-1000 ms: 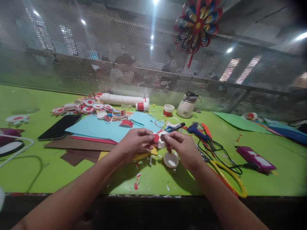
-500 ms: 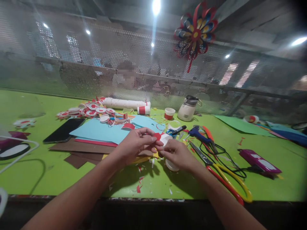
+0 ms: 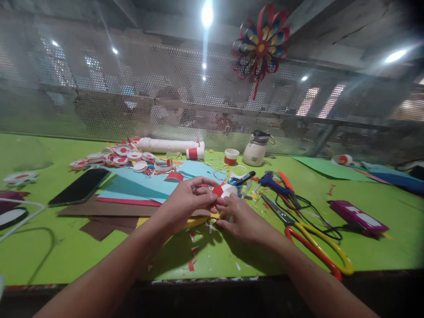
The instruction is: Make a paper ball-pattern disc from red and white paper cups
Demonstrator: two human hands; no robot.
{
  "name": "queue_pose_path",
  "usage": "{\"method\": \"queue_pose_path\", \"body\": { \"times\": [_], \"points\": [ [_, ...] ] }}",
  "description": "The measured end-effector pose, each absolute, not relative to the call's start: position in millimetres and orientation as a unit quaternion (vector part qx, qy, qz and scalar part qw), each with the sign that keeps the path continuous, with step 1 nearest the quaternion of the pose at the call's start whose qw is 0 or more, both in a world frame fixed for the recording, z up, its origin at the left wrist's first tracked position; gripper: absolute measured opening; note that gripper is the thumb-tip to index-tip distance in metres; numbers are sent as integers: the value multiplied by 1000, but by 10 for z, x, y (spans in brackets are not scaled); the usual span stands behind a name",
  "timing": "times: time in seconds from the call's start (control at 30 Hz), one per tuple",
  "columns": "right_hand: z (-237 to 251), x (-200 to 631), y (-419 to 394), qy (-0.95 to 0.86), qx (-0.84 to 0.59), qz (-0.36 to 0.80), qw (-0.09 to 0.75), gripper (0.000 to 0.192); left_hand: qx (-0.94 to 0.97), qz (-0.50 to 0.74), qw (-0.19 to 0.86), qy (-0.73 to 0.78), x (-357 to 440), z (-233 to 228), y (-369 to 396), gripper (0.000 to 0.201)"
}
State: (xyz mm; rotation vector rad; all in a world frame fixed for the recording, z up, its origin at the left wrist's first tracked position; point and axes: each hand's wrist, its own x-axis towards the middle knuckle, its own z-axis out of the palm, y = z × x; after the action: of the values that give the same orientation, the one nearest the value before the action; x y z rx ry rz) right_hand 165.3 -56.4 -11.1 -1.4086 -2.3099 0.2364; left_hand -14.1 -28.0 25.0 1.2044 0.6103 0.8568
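Observation:
My left hand (image 3: 195, 197) is closed in a pinch on a small red paper piece (image 3: 217, 190) at the middle of the table. Right against it is a white paper disc (image 3: 228, 190), with the curled fingertips of my right hand (image 3: 239, 216) at its lower edge. The fingers partly cover both pieces, so I cannot tell whether they are joined. Below my hands lie red and white paper scraps (image 3: 191, 264). Yellow paper (image 3: 195, 221) shows under my left hand.
Large scissors (image 3: 311, 240), a blue glue gun (image 3: 273, 182) and a purple box (image 3: 359, 217) lie right. Blue sheets (image 3: 132, 183), brown card (image 3: 109, 206) and a phone (image 3: 80, 187) lie left. Behind stand red-and-white discs (image 3: 121, 152), a paper cup (image 3: 231, 156) and a bottle (image 3: 255, 150).
My right hand has shifted slightly down and its fingers have spread a little. The white round piece under it is now out of sight. The camera view has turned slightly right.

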Motion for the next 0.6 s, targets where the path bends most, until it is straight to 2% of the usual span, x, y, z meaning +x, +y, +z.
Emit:
{"method": "queue_pose_path", "body": {
  "times": [0.07, 0.2, 0.3, 0.47, 0.6],
  "points": [
    [-115, 1657, -562, -840, -521, 20, 147, 14, 535, 383, 698, 282, -135, 252, -293, 41],
    [-160, 1689, -523, -836, -523, -12, 162, 10, 527, 391, 702, 277, -127, 256, -309, 36],
    [-173, 1717, -486, -824, -517, 18, 232, 8, 532, 389, 701, 273, -127, 247, -294, 33],
    [-71, 1730, -473, -768, -530, 42, 357, 23, 541, 388, 702, 254, -129, 217, -253, 20],
    [13, 1701, -516, -729, -519, 98, 436, 28, 541, 381, 709, 245, -121, 210, -250, 18]
  ]
}}
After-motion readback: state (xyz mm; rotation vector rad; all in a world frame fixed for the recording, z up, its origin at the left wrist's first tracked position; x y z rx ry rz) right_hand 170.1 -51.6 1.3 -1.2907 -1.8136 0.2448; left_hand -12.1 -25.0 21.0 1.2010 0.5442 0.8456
